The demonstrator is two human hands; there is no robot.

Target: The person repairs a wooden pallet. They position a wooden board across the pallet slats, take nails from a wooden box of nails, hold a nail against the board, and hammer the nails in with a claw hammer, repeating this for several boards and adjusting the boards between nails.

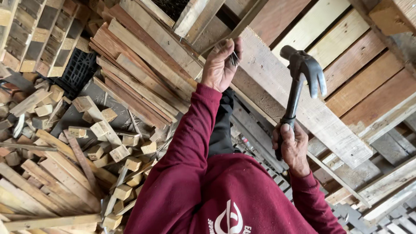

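My left hand [220, 65] is raised with its fingers pinched on a few small dark nails [234, 58], right at the edge of a pale wooden plank [277, 86] of a pallet. In my right hand [291, 147] is the black handle of a claw hammer [303, 69]. Its dark metal head is lifted above the same plank, claws pointing right. Both arms are in red sweatshirt sleeves [186, 143]. The hammer head is a short way right of the nails and does not touch them.
A heap of short wood blocks and slats [86, 147] lies at the left. Long boards [138, 73] are stacked beside it, with a black plastic crate [78, 67] and stacked pallets [39, 34] behind. More pallet boards [368, 86] fill the right side.
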